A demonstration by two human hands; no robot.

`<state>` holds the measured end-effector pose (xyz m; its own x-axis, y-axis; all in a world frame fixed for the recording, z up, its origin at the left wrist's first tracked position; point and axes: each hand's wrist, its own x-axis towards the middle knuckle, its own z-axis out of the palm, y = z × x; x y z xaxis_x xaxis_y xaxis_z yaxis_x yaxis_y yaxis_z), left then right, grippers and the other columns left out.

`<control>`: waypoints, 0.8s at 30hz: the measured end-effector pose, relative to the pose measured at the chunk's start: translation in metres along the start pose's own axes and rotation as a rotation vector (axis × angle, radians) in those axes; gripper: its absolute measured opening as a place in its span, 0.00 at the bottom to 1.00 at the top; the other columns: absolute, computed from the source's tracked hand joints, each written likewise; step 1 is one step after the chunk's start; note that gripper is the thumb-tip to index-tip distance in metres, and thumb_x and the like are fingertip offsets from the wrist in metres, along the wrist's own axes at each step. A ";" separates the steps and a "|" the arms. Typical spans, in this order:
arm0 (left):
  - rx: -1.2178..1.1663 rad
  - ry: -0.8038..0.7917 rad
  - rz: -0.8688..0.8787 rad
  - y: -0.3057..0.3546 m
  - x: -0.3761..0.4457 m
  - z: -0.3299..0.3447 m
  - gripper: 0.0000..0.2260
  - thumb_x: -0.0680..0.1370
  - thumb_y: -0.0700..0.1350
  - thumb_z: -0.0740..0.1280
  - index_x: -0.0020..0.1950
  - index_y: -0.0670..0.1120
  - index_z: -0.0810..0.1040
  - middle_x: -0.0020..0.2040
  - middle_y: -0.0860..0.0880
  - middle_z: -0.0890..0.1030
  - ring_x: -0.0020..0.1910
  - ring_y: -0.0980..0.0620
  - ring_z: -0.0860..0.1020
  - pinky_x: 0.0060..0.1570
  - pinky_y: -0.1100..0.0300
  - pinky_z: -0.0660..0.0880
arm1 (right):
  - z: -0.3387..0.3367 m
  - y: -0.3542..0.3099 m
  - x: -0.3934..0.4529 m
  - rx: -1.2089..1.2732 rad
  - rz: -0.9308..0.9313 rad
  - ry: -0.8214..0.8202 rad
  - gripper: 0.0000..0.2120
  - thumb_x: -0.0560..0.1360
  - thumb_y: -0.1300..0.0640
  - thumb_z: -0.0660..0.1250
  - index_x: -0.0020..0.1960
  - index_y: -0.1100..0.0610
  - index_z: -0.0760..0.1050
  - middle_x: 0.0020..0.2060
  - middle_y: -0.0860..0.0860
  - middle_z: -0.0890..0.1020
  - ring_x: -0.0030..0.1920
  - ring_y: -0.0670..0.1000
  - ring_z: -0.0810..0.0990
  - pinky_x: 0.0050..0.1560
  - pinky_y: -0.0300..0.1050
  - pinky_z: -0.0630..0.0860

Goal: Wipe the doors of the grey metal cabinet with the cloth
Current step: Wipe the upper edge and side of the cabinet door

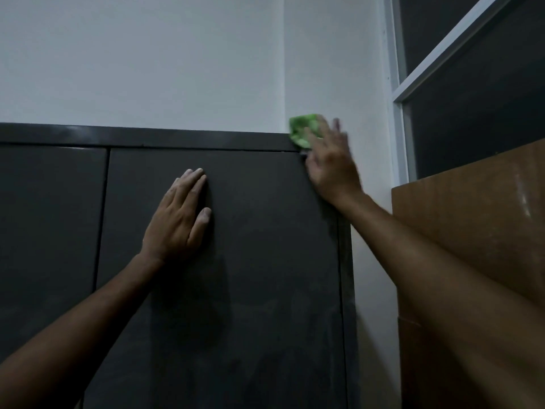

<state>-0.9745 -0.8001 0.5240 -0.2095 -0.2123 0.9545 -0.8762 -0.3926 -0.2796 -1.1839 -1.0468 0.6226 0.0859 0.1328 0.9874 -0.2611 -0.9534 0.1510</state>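
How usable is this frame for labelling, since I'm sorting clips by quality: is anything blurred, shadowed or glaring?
Head view: dim overall. The right hand and green cloth at the cabinet's top right corner are motion-blurred; the left hand, flat on the door, is sharp and casts a soft shadow below. Faint glare on the brown board; straight edges bend from the wide angle.

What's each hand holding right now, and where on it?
Right hand presses the green cloth against the cabinet's top right corner, covering the cloth's lower right part; exact grip blurred. Left hand holds nothing, flat on the right door.
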 end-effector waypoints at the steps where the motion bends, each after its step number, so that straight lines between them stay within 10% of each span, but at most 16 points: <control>1: 0.007 -0.001 0.003 0.000 0.000 0.000 0.29 0.84 0.52 0.55 0.81 0.36 0.63 0.82 0.40 0.63 0.83 0.42 0.60 0.84 0.52 0.51 | -0.003 0.009 -0.013 0.003 0.117 0.024 0.25 0.81 0.61 0.58 0.78 0.57 0.65 0.81 0.59 0.58 0.80 0.67 0.50 0.78 0.68 0.53; 8: 0.033 -0.002 0.014 -0.001 -0.001 0.004 0.29 0.84 0.52 0.55 0.81 0.36 0.63 0.82 0.39 0.63 0.83 0.41 0.60 0.83 0.49 0.52 | -0.004 0.010 -0.020 -0.053 -0.214 -0.124 0.27 0.80 0.61 0.59 0.79 0.58 0.64 0.81 0.59 0.56 0.80 0.67 0.49 0.79 0.66 0.50; 13: 0.044 -0.027 0.011 -0.002 -0.002 0.003 0.30 0.84 0.53 0.54 0.81 0.36 0.62 0.82 0.39 0.62 0.83 0.40 0.59 0.83 0.47 0.53 | -0.001 0.003 -0.078 -0.038 0.157 0.000 0.26 0.82 0.60 0.55 0.80 0.59 0.61 0.81 0.61 0.54 0.81 0.66 0.46 0.79 0.66 0.51; 18: 0.054 -0.031 0.001 -0.001 -0.001 0.004 0.30 0.84 0.53 0.54 0.81 0.36 0.62 0.82 0.38 0.63 0.83 0.39 0.59 0.83 0.47 0.53 | 0.006 -0.005 -0.111 -0.058 -0.226 -0.123 0.28 0.80 0.60 0.59 0.79 0.59 0.63 0.81 0.62 0.55 0.81 0.67 0.49 0.80 0.65 0.51; 24: 0.037 -0.018 -0.009 0.000 -0.003 0.000 0.29 0.84 0.52 0.55 0.81 0.36 0.63 0.82 0.39 0.63 0.83 0.40 0.59 0.83 0.48 0.52 | 0.011 -0.023 -0.101 -0.010 0.022 -0.048 0.27 0.79 0.62 0.61 0.78 0.61 0.65 0.80 0.63 0.56 0.80 0.69 0.49 0.78 0.69 0.53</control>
<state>-0.9738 -0.8000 0.5210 -0.1936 -0.2251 0.9549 -0.8614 -0.4269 -0.2753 -1.1762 -1.0407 0.5193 0.1266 0.0988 0.9870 -0.2725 -0.9533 0.1304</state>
